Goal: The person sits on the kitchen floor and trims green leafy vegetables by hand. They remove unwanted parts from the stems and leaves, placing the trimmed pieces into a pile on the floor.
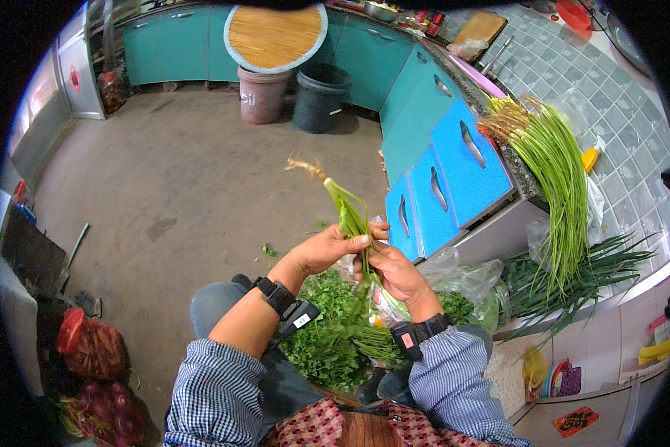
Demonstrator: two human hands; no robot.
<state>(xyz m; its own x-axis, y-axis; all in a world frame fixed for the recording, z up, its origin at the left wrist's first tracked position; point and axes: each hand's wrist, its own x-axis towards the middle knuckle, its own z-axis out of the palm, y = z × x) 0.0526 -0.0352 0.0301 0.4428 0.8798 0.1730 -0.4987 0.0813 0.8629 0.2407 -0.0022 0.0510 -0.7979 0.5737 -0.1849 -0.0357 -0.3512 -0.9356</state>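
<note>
A leafy green herb (346, 208) with pale, hairy roots is held up in front of me, its root end pointing away. My left hand (328, 246) grips its stems, thumb on top. Close beside it, my right hand (399, 272) pinches the lower stems, and the leaves hang below. Exactly how the right fingertips close is partly hidden. Under both hands, between my knees, lies a large heap of leafy herbs (326, 335) that looks like coriander. A bundle of thin green stems (379, 343) rests at its right side.
Long rooted green stalks (558, 184) drape over the counter corner at right, above dark green onion leaves (581, 268). Blue drawers (438, 187) stand nearby. Bags of carrots (92, 346) and red onions (108, 410) sit at lower left. Two buckets (262, 95) stand ahead, below a round straw-coloured lid (276, 36).
</note>
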